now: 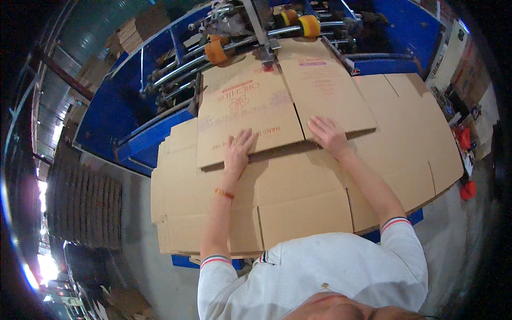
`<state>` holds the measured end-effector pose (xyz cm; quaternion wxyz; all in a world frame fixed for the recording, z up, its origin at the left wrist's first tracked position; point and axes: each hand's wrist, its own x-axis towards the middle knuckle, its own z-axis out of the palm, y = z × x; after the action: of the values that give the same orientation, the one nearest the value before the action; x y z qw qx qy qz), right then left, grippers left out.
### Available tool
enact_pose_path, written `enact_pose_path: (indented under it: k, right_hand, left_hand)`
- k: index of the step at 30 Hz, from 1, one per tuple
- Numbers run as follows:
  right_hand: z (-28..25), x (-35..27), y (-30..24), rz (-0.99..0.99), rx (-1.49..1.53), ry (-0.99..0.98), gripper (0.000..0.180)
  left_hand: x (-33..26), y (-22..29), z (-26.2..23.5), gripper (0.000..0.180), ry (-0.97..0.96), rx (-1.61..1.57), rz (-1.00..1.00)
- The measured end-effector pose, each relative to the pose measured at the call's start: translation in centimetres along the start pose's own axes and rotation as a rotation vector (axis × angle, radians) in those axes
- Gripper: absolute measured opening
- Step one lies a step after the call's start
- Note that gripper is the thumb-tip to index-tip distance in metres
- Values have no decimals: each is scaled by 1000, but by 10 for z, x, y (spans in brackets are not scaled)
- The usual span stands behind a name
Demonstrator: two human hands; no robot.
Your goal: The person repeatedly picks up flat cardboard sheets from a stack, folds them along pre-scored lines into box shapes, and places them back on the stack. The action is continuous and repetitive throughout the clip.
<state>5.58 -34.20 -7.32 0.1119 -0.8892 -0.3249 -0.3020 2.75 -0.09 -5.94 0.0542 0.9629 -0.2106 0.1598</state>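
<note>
A folded cardboard box (261,101), printed in red and purple, lies flat before me with its far end under the machine's rollers. A narrow slot runs down it between two panels. My left hand (238,152) rests on the near edge of the left panel, its fingers spread. On the near edge of the right panel lies my right hand (327,136), fingers stretched out and flat. Beneath is a stack of plain flat cardboard sheets (304,205), wider than the folded box on both sides.
A blue machine frame (114,101) with metal shafts and an orange roller (215,52) spans the far side. Piled cardboard (85,202) stands on the floor at left. A red item (468,190) hangs at the right.
</note>
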Motion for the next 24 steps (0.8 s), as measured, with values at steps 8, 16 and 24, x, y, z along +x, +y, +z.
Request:
enact_pose_path:
  k: [8,16,24]
  right_hand:
    - [-13,8,19,370,-49,-155,60]
    - [-77,-103,-7,418,153,-327,49]
    - [-86,-96,-14,451,62,-277,45]
  left_hand:
    - [-6,-43,-1,58,147,269,-182]
    - [-210,-175,-58,52,83,320,-1383]
    - [-219,-175,-79,54,91,573,-1424]
